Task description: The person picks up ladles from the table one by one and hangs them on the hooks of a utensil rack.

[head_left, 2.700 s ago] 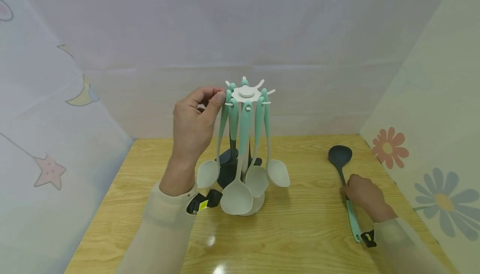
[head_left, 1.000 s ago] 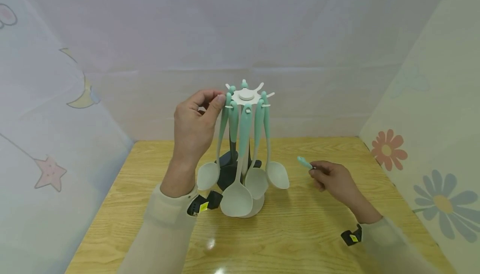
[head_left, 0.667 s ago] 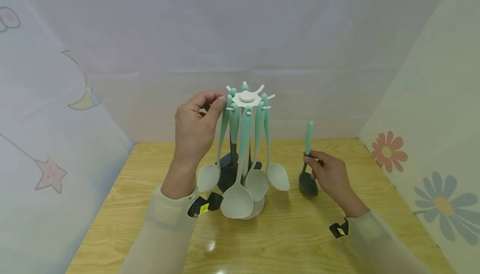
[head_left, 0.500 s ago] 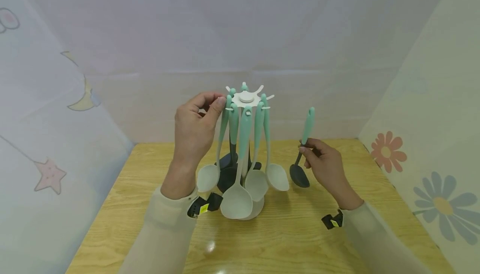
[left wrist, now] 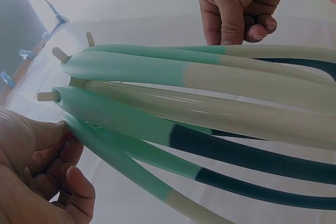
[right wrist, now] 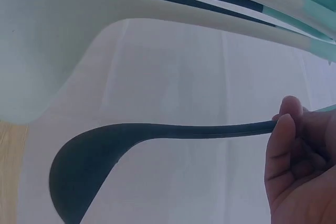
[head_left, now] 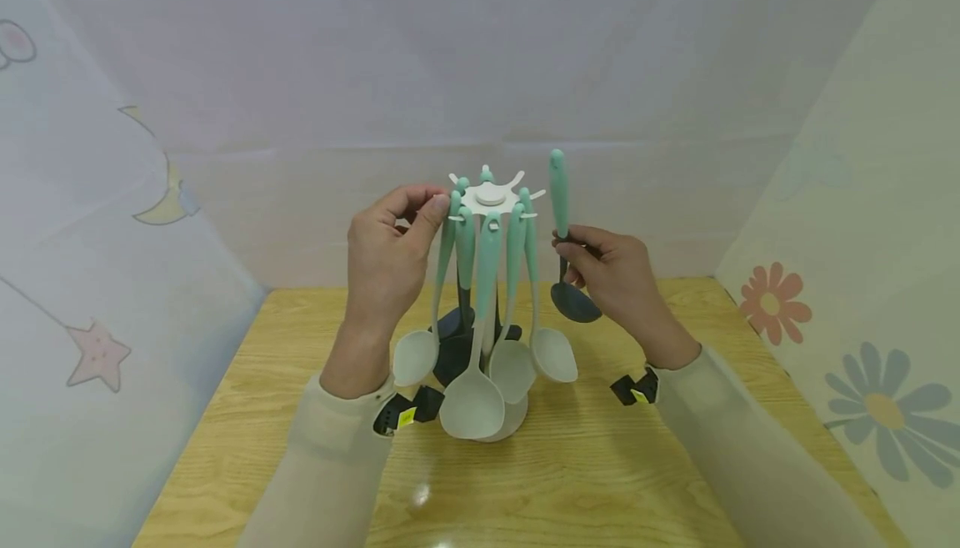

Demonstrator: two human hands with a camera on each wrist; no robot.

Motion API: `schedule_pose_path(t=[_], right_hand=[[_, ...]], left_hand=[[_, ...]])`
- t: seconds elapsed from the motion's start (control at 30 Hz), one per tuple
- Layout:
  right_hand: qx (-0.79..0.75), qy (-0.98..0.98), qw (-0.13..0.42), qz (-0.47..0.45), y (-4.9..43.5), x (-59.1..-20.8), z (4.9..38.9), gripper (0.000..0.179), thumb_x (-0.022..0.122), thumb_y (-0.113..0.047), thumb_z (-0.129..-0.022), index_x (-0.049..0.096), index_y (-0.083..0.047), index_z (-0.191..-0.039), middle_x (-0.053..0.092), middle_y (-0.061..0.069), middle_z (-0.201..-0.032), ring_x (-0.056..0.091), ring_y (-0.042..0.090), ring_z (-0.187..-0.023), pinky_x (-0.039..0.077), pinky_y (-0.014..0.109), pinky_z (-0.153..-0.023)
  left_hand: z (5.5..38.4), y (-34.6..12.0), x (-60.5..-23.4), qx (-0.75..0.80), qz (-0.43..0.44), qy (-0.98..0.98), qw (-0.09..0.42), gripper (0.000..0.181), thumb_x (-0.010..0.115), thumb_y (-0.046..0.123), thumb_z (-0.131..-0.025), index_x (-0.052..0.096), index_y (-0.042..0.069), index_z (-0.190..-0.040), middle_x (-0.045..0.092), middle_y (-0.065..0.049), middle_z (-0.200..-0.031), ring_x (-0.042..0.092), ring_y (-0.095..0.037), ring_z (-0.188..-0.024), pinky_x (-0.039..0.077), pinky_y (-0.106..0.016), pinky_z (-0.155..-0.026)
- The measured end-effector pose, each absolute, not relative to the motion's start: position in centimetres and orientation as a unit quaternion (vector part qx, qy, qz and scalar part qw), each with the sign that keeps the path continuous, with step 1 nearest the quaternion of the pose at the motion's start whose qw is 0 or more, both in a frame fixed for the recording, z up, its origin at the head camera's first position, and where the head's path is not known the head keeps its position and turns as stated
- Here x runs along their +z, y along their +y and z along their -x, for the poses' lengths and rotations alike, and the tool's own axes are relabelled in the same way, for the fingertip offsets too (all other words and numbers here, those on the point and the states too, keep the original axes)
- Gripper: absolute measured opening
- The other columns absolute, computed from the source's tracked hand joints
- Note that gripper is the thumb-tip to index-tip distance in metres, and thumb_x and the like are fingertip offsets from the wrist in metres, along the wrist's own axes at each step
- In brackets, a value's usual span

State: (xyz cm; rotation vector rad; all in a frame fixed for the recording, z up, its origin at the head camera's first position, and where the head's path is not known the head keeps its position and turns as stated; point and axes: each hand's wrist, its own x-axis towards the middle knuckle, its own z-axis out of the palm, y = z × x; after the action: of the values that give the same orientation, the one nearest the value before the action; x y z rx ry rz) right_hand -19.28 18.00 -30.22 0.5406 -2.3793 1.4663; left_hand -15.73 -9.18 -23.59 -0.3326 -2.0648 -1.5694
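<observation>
My left hand [head_left: 390, 248] pinches the left side of the white utensil rack [head_left: 491, 194] at a hook, right beside a mint handle end [left wrist: 79, 127]; the hook's tip is hidden by the fingers. My right hand [head_left: 611, 273] holds a black ladle [head_left: 575, 302] by its dark neck, just below the mint handle [head_left: 558, 189]. The ladle is upright, bowl down and off the table, to the right of the rack. In the right wrist view, thumb and fingers [right wrist: 286, 129] close on the ladle's neck [right wrist: 210, 131].
White ladles and spoons with mint handles hang round the rack's front, among them a large white ladle [head_left: 472, 402] and a white spoon [head_left: 555, 354]. Black-headed utensils [head_left: 453, 356] hang behind. Two hooks [head_left: 517, 179] at the back right bear nothing. A wooden table [head_left: 615, 465] lies beneath.
My right hand has taken the black ladle off the table at the right, turned it upright and moved it up and left, close to the rack. The left hand has stayed put.
</observation>
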Motion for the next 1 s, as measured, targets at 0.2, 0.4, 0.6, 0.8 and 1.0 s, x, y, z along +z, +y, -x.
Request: schedule_pose_path(t=[0.2, 0.4, 0.6, 0.8, 1.0], right_hand=[[0.506, -0.837, 0.115, -0.174, 16.9, -30.1, 19.8, 0.032, 0.064, -0.008, -0.106, 0.068, 0.004, -0.136, 0.076, 0.023, -0.114, 0.069, 0.013, -0.069, 0.058, 0.023, -0.063], [0.489, -0.848, 0.109, -0.173, 16.5, -30.3, 20.0, 0.033, 0.063, -0.009, -0.106, 0.066, 0.004, -0.137, 0.076, 0.024, -0.105, 0.072, 0.027, -0.072, 0.057, 0.022, -0.062], [0.478, -0.853, 0.106, -0.18, 16.2, -30.3, 20.0, 0.033, 0.062, -0.007, -0.107, 0.067, 0.004, -0.137, 0.076, 0.023, -0.104, 0.071, 0.035, -0.074, 0.056, 0.023, -0.06], [0.481, -0.852, 0.099, -0.184, 16.0, -30.3, 19.8, 0.031, 0.062, -0.007, -0.107, 0.069, 0.001, -0.136, 0.076, 0.02, -0.104, 0.072, 0.034, -0.075, 0.057, 0.024, -0.061], [0.476, -0.853, 0.095, -0.191, 15.7, -30.4, 19.4, 0.029, 0.062, -0.008, -0.107, 0.072, -0.004, -0.134, 0.076, 0.016, -0.098, 0.07, 0.02, -0.072, 0.057, 0.025, -0.064]], left_hand=[[15.7, -9.1, -23.5, -0.578, 0.126, -0.762, 0.263, 0.02, 0.072, 0.024, -0.103, 0.079, 0.006, -0.108, 0.072, -0.008, -0.091, 0.057, -0.016, -0.079, 0.037, -0.024, -0.06], [15.6, -9.0, -23.5, -0.578, 0.126, -0.762, 0.263, 0.02, 0.072, 0.024, -0.103, 0.08, 0.007, -0.108, 0.073, -0.009, -0.091, 0.057, -0.016, -0.079, 0.037, -0.024, -0.06], [15.7, -8.9, -23.5, -0.579, 0.126, -0.761, 0.264, 0.019, 0.072, 0.023, -0.103, 0.08, 0.007, -0.108, 0.073, -0.009, -0.09, 0.057, -0.016, -0.079, 0.037, -0.024, -0.059], [15.7, -8.9, -23.5, -0.578, 0.127, -0.762, 0.264, 0.019, 0.072, 0.023, -0.103, 0.079, 0.007, -0.108, 0.072, -0.007, -0.09, 0.057, -0.017, -0.079, 0.037, -0.024, -0.058], [15.6, -8.9, -23.5, -0.579, 0.126, -0.761, 0.264, 0.019, 0.072, 0.023, -0.103, 0.079, 0.006, -0.108, 0.072, -0.008, -0.09, 0.056, -0.016, -0.079, 0.037, -0.024, -0.058]])
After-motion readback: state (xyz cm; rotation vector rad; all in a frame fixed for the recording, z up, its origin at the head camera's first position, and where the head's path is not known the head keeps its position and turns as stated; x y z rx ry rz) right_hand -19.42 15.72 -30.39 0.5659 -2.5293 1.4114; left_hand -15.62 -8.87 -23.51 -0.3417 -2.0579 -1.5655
